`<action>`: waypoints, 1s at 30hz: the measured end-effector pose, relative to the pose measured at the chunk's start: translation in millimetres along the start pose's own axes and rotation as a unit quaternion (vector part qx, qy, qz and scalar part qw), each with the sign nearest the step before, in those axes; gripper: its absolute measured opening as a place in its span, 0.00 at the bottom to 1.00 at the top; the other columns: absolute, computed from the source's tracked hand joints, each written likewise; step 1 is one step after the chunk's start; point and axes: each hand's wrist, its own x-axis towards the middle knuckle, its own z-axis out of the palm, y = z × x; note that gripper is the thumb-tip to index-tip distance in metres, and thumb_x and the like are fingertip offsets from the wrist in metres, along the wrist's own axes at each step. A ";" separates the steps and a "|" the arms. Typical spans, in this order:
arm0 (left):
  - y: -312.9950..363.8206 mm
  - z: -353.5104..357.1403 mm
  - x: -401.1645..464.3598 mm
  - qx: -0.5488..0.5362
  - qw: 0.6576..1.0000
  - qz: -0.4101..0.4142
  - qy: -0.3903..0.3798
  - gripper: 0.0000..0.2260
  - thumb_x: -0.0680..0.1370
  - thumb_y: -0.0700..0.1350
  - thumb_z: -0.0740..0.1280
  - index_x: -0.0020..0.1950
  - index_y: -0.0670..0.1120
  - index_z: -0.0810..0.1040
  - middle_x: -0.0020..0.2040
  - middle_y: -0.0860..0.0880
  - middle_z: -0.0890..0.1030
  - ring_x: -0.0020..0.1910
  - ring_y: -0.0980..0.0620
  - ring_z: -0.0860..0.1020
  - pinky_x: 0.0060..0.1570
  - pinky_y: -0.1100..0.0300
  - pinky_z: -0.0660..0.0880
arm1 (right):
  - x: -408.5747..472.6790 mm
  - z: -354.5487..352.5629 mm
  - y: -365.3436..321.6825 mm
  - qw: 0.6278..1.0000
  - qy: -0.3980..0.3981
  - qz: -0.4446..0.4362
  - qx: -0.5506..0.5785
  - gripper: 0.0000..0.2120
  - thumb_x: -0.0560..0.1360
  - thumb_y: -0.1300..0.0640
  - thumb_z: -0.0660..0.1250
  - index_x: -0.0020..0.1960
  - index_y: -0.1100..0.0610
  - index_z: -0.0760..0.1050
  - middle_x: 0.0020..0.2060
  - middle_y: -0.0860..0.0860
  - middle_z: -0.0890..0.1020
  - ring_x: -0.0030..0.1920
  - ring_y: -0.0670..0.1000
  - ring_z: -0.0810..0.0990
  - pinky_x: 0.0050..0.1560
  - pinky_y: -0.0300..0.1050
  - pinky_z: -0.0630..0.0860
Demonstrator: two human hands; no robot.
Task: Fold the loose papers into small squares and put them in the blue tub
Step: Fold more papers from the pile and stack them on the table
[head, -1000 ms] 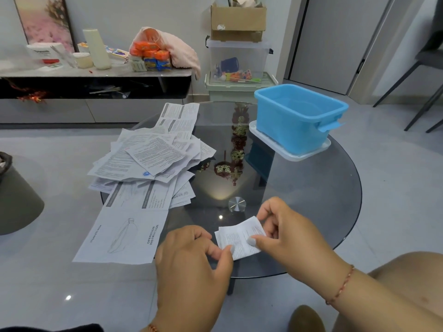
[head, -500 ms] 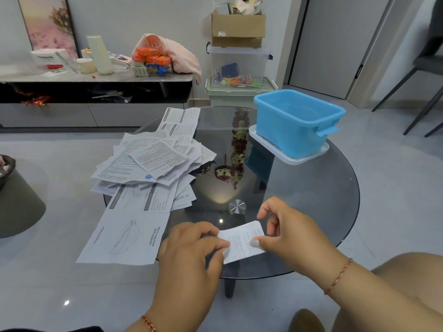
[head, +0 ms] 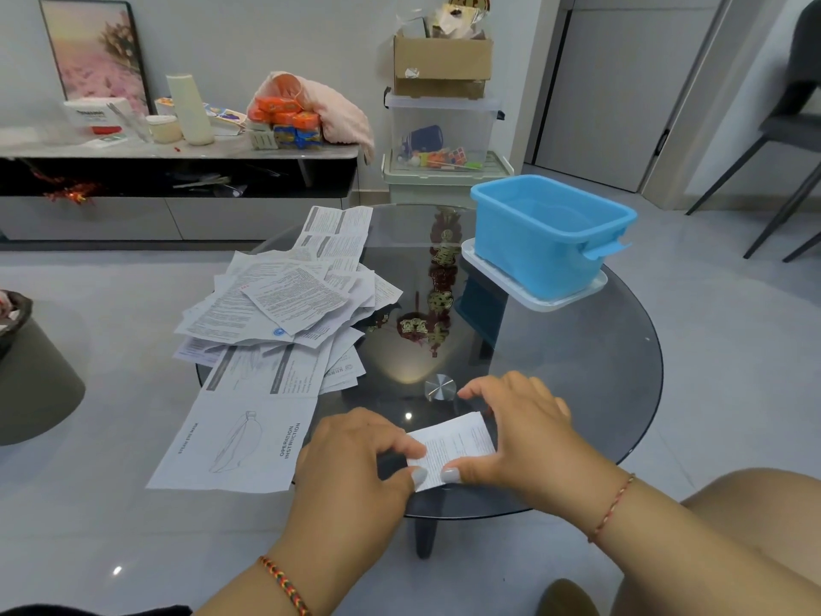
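A small folded paper (head: pixel 457 442) lies flat on the near part of the round glass table (head: pixel 577 371). My left hand (head: pixel 355 460) pinches its left edge between thumb and fingertips. My right hand (head: pixel 524 437) spans its right side, thumb on the near edge and fingers curled over the far edge. A heap of loose printed papers (head: pixel 288 304) covers the table's left side, and one long sheet (head: pixel 240 437) hangs over the near-left rim. The blue tub (head: pixel 551 233) stands open on a white lid (head: pixel 573 300) at the far right of the table.
A dark stool (head: pixel 35 384) stands on the floor at left. Behind the table are a low sideboard (head: pixel 177 153) with clutter and stacked storage boxes (head: pixel 444 140). Chair legs (head: pixel 777 202) show at the far right. My knee (head: pixel 755 526) is at the lower right.
The folded paper has come down from a lifted, tilted hold to lie flat on the glass. Both hands have closed in on it, thumbs now meeting at its near edge.
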 end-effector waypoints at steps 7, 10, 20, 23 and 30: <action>6.1 -6.9 -3.5 0.060 0.998 0.003 -0.036 0.20 0.73 0.55 0.70 0.63 0.63 0.69 0.55 0.64 0.65 0.58 0.62 0.62 0.60 0.64 0.62 | 4.6 -17.7 20.8 0.998 -0.022 0.062 -0.006 0.39 0.61 0.35 0.73 0.67 0.41 0.60 0.58 0.46 0.70 0.60 0.49 0.67 0.61 0.45 0.67; 12.6 -10.6 -1.7 0.076 0.996 -0.006 -0.051 0.17 0.73 0.56 0.69 0.60 0.63 0.69 0.55 0.63 0.65 0.61 0.60 0.63 0.60 0.64 0.63 | 3.6 -20.8 19.4 0.998 -0.021 0.049 0.023 0.38 0.62 0.39 0.75 0.67 0.42 0.61 0.57 0.45 0.71 0.59 0.48 0.68 0.60 0.44 0.71; 19.4 -14.3 8.4 0.038 0.995 -0.015 -0.096 0.13 0.71 0.46 0.71 0.45 0.56 0.68 0.48 0.58 0.74 0.47 0.60 0.72 0.42 0.67 0.72 | 12.2 -9.0 -4.5 0.987 -0.053 -0.155 -0.011 0.18 0.69 0.42 0.71 0.56 0.43 0.70 0.49 0.42 0.69 0.52 0.41 0.62 0.53 0.36 0.64; 20.5 -9.5 12.0 -0.068 0.995 -0.024 -0.069 0.10 0.73 0.42 0.69 0.45 0.55 0.72 0.40 0.54 0.78 0.36 0.62 0.74 0.35 0.70 0.70 | 14.5 -10.7 -2.1 0.984 -0.058 -0.168 -0.009 0.11 0.72 0.43 0.68 0.48 0.48 0.72 0.43 0.45 0.69 0.46 0.44 0.65 0.44 0.38 0.64; 27.4 -9.7 28.8 -0.204 0.976 -0.065 0.036 0.06 0.74 0.46 0.70 0.36 0.49 0.81 0.30 0.54 0.79 0.30 0.61 0.74 0.32 0.66 0.70 | 11.6 -18.3 0.3 0.981 -0.032 -0.132 0.139 0.08 0.76 0.46 0.63 0.41 0.45 0.68 0.41 0.44 0.73 0.42 0.45 0.73 0.44 0.41 0.72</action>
